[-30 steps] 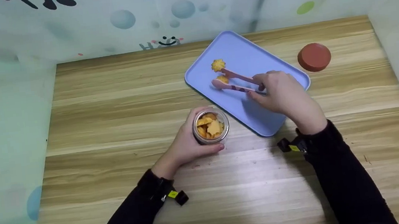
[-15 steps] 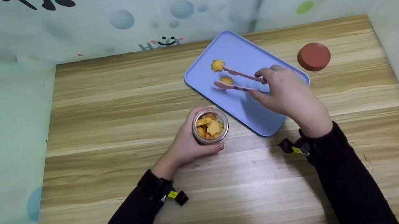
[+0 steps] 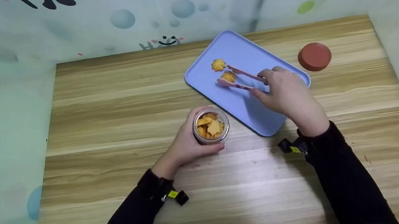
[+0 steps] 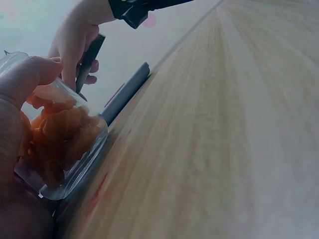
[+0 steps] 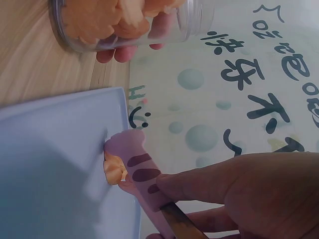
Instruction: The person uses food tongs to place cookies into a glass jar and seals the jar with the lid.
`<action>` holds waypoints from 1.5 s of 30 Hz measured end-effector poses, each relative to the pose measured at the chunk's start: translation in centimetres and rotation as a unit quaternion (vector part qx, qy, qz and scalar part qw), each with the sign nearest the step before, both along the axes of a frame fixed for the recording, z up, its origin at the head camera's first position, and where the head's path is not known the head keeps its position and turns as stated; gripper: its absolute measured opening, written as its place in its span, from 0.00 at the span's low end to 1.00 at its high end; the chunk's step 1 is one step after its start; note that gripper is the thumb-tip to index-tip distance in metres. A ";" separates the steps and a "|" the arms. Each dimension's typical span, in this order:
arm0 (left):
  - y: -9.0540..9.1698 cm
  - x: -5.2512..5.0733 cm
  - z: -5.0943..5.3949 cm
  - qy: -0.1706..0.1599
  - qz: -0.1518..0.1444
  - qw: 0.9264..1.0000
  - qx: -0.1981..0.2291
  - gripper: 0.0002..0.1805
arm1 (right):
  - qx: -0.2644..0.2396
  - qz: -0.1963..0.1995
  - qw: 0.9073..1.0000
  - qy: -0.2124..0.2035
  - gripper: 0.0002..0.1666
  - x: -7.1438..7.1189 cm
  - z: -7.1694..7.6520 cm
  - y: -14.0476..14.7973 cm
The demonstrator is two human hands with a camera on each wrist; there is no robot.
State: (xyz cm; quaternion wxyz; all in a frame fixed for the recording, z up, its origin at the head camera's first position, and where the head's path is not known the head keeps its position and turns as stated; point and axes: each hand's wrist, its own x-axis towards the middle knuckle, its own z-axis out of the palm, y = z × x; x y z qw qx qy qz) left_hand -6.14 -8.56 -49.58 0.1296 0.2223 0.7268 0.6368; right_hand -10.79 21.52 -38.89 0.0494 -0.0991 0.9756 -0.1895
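My left hand (image 3: 188, 143) grips a clear jar (image 3: 226, 126) that stands on the table, its mouth uncovered and several golden cookies (image 4: 60, 129) inside. The right hand (image 3: 288, 91) holds pink tongs (image 3: 243, 85) with dark stripes over a blue tray (image 3: 256, 119). Between the two tips of the tongs lies a flower-shaped cookie (image 3: 229, 77); in the right wrist view the near tip (image 5: 127, 142) partly hides the cookies, and I cannot tell whether both tips touch one. Just beyond it on the tray sits a second cookie (image 3: 218, 65).
A round reddish-brown lid (image 3: 314, 57) lies on the wooden table (image 3: 117, 109) to the right of the tray. A printed backdrop (image 3: 152, 16) rises along the table's far edge, with side walls left and right.
The tongs have shifted slightly to the right with my right hand, and the nearer cookie has moved a little right and up. The left hand and jar stay put.
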 end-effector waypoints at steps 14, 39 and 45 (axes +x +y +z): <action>0.1 -0.1 0.0 -0.007 -0.001 1.000 -0.001 0.57 | -0.002 -0.033 0.999 -0.015 0.32 -0.1 -0.1 0.1; 0.0 0.0 -0.1 -0.003 0.003 1.000 0.002 0.57 | -0.036 -0.005 0.999 0.012 0.19 -0.6 0.2 1.5; 0.1 0.0 -0.1 -0.003 0.003 1.000 0.001 0.58 | -0.068 -0.006 0.998 0.008 0.21 -0.2 1.3 2.2</action>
